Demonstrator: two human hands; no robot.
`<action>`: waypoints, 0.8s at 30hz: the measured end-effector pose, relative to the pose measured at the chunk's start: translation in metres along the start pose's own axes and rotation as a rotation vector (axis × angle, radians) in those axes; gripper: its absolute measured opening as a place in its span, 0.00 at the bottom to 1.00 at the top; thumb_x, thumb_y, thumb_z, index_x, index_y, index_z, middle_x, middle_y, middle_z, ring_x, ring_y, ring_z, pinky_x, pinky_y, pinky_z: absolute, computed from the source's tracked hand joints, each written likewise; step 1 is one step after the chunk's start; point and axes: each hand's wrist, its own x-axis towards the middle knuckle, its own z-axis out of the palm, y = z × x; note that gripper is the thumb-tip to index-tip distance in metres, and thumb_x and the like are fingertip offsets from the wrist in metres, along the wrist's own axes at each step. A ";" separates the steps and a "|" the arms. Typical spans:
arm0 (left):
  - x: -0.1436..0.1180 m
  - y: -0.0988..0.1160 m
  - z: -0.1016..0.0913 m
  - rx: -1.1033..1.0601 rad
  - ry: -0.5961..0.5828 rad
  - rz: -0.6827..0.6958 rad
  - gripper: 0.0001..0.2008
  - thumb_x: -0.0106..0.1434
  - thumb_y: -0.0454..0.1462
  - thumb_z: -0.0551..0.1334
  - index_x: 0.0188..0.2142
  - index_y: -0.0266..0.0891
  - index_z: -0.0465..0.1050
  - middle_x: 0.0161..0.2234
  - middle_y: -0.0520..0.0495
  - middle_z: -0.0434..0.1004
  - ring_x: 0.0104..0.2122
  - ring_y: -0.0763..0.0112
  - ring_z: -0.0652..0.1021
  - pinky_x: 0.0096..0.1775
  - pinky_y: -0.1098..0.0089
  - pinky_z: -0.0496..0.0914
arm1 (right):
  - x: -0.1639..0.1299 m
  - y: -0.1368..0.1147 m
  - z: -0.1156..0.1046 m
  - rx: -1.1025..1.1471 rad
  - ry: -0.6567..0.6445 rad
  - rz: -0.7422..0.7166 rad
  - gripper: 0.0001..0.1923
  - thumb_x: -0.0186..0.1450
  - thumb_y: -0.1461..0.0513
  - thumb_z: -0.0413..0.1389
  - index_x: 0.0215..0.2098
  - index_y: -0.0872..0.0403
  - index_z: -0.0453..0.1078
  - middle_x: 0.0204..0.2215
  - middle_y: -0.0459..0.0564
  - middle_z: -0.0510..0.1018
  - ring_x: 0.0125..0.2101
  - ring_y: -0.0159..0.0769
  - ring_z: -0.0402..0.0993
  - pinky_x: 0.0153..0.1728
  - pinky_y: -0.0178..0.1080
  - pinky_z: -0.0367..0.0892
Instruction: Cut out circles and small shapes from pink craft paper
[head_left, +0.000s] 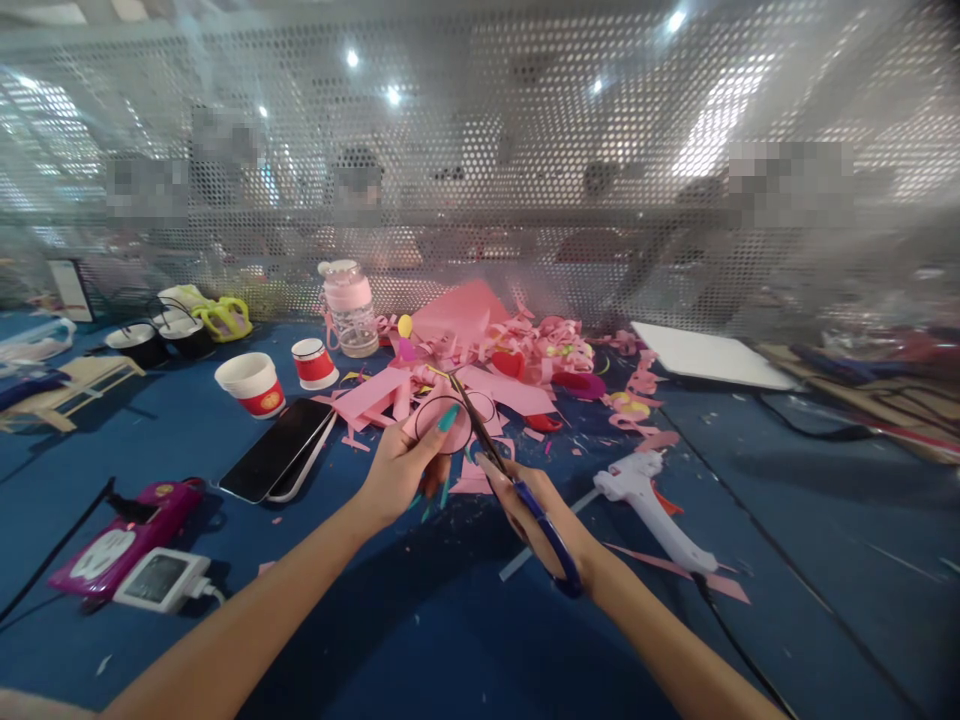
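Observation:
My left hand [411, 465] pinches a piece of pink paper [431, 412] that carries a dark drawn circle. In my right hand [536, 505] is a pair of scissors [546, 530] with dark blue handles, its blades pointing away from me. The blades lie against the right side of the drawn circle, close to my left thumb. Just beyond both hands is a heap of pink paper scraps [551, 345] with curled strips, flat pieces and a few red and magenta cutouts. How far apart the blades are, I cannot make out.
On the left stand a phone [277, 450], two paper cups [251, 385], a bottle [349, 310] and a purple power strip [127, 540] with a white charger [163, 580]. A white glue gun [660, 510] lies right, its cord trailing forward. A perforated metal screen [480, 150] rises behind.

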 end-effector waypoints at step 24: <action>0.002 0.002 -0.003 0.057 0.006 0.037 0.19 0.58 0.47 0.55 0.19 0.34 0.64 0.09 0.56 0.60 0.08 0.84 0.60 0.11 0.80 0.53 | 0.000 -0.001 -0.001 -0.066 -0.004 0.017 0.24 0.63 0.47 0.41 0.34 0.58 0.66 0.13 0.38 0.50 0.15 0.25 0.47 0.16 0.31 0.46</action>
